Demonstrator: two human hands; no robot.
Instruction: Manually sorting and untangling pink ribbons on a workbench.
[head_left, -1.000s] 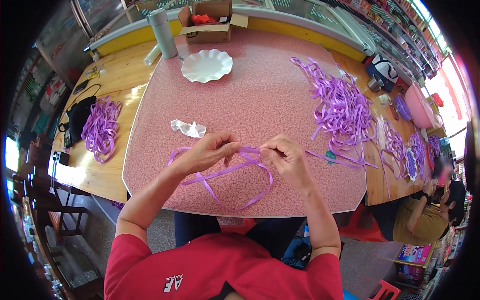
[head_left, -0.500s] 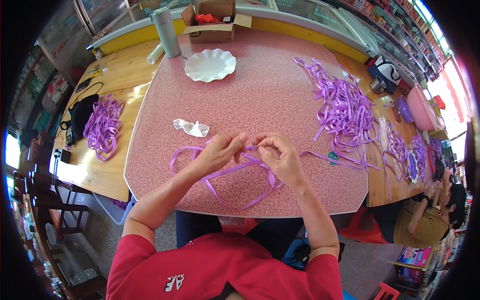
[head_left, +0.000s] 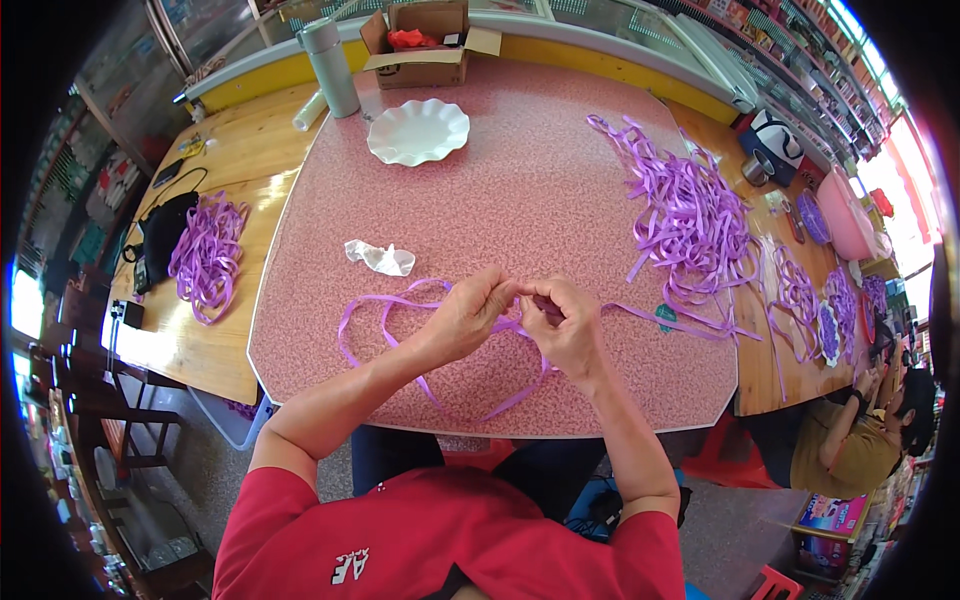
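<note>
A length of purple ribbon (head_left: 516, 400) lies in loose loops on the pink speckled table (head_left: 310, 360) beneath my hands. My left hand (head_left: 468, 312) is closed, thumb and fingertips pinched on the ribbon. Directly beside it, my right hand (head_left: 566, 325) is closed too, its fingers curled in around the ribbon. The fingertips of both hands meet, so the bit of ribbon between them is mostly hidden. From near my right hand a strand runs rightward toward a big heap of purple ribbon (head_left: 685, 210).
A crumpled white tissue (head_left: 380, 258) lies left of my hands. Farther back stand a scalloped white plate (head_left: 418, 132), a pale green flask (head_left: 330, 70) and an open cardboard box (head_left: 425, 70). Another ribbon bundle (head_left: 208, 260) rests on the left wooden table. A person (head_left: 845, 440) sits at right.
My hands have come together, fingertips now touching where a gap showed before. The left hand has shifted right, and the right hand's fingers have curled further in.
</note>
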